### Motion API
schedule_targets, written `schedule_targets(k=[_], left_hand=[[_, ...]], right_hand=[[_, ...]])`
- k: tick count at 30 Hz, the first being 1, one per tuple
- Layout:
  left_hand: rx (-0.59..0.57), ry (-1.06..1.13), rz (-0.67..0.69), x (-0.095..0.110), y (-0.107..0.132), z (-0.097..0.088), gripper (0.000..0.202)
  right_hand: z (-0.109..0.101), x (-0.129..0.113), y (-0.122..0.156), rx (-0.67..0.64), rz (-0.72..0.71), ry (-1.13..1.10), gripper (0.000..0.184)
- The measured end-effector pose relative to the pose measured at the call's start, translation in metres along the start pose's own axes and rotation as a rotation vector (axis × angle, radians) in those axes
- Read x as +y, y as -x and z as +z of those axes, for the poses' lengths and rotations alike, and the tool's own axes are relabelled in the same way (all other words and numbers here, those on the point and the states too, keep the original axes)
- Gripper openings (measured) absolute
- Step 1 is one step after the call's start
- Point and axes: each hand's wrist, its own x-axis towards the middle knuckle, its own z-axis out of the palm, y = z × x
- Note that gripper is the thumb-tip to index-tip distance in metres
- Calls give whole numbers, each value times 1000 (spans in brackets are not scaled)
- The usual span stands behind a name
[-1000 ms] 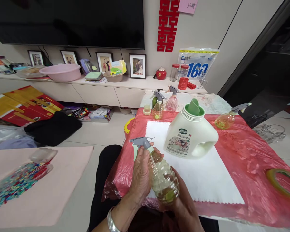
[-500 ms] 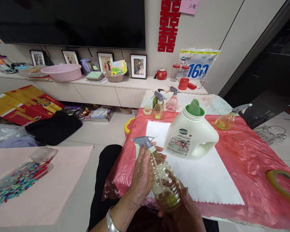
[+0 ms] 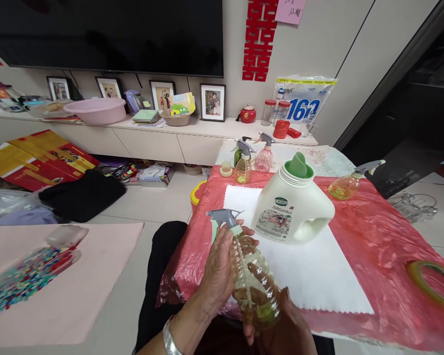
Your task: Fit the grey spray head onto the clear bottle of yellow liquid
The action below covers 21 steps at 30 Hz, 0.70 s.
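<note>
A clear yellowish spray bottle (image 3: 254,281) with a grey trigger head is tilted in front of me, its head toward the upper left. My left hand (image 3: 216,268) is wrapped round the neck and upper body. My right hand (image 3: 290,318) cups the bottle's lower end, some of its fingers hidden behind and under it. A thin tube shows inside the bottle. Just beyond it, a white detergent jug (image 3: 294,207) stands without a cap on a white cloth (image 3: 329,281), its green pour spout (image 3: 298,165) showing in the mouth.
The table has a red plastic cover (image 3: 395,246). At its back stand a small yellow spray bottle (image 3: 243,170), a pink one (image 3: 263,159) and a cap (image 3: 226,169). An amber spray bottle (image 3: 344,186) and a tape roll (image 3: 434,281) are at right. Colourful beads (image 3: 29,281) lie at left.
The spray bottle has shifted slightly right and down in my hands. Both hands keep their hold, and the jug and other bottles stay in place.
</note>
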Motion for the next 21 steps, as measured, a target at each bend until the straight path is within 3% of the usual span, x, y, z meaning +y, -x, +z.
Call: schedule_targets(k=[3, 6, 10, 15, 18, 21], left_hand=[[25, -36, 64, 1, -1, 0, 46], [36, -79, 95, 0, -1, -2, 47], [1, -59, 72, -2, 2, -1, 46], [-70, -30, 41, 1, 4, 1, 44], [-126, -55, 39, 0, 5, -1, 46], [-215, -77, 2, -12, 9, -3, 62]], right_hand=[[8, -3, 2, 56, -103, 10, 73], [15, -9, 5, 88, -268, 136, 78], [14, -10, 5, 32, -259, 246, 76], [9, 5, 0, 7, -346, 145, 79], [5, 7, 1, 34, -352, 159, 79], [-4, 0, 4, 121, -401, 296, 79]])
